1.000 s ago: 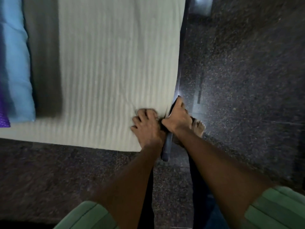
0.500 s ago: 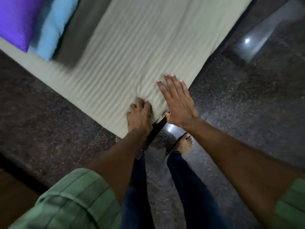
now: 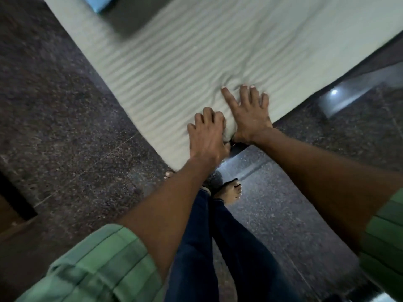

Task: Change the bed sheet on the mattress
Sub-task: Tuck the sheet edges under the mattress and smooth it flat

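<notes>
A pale, ribbed bed sheet [image 3: 185,62] covers the mattress, which lies low on the floor and runs from the upper left to the right edge. At its near corner my left hand [image 3: 207,136] grips a bunched fold of the sheet with curled fingers. Right beside it my right hand [image 3: 247,112] lies flat with spread fingers, pressing the sheet down; small wrinkles fan out from its fingertips. The mattress itself is hidden under the sheet.
A grey folded cloth [image 3: 130,14] and a light blue pillow [image 3: 102,2] lie at the far end of the sheet. Dark speckled stone floor [image 3: 65,105] surrounds the mattress. My bare foot [image 3: 231,191] stands close to the corner. A dark wooden edge [image 3: 13,201] sits at left.
My right hand left the dark mattress edge, rose open above the sheet, and now presses flat on it. My left hand kept its grip on the corner. The view swung to the right.
</notes>
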Motion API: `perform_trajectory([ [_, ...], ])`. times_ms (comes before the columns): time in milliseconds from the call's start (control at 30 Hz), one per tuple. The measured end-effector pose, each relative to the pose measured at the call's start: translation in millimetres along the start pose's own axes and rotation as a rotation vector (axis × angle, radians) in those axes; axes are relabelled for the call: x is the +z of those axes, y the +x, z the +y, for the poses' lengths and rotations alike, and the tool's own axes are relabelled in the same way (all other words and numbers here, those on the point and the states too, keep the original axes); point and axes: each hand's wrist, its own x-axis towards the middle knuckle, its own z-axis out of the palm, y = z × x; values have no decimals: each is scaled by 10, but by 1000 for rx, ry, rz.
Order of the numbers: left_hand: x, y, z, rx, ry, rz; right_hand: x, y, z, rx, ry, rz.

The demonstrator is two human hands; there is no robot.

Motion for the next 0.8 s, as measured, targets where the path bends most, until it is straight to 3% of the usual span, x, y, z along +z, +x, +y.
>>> perform_trajectory([
  [167,60,166,172,-178,37,-92,-243,-1,348,-117,293,-149],
  [300,25,239,301,-252,18,-144,-279,-92,664,-200,215,-4],
  [400,29,254,246,-189,46,-128,-248,36,629,-245,191,69],
  [567,-13,185,245,-222,-158,-166,-323,310,591,-379,-20,58],
  [667,-20,95,391,-275,-274,-35,-346,357,608,-516,-127,80],
  [800,48,164,585,-270,-126,31,-268,396,685,-652,-194,109],
])
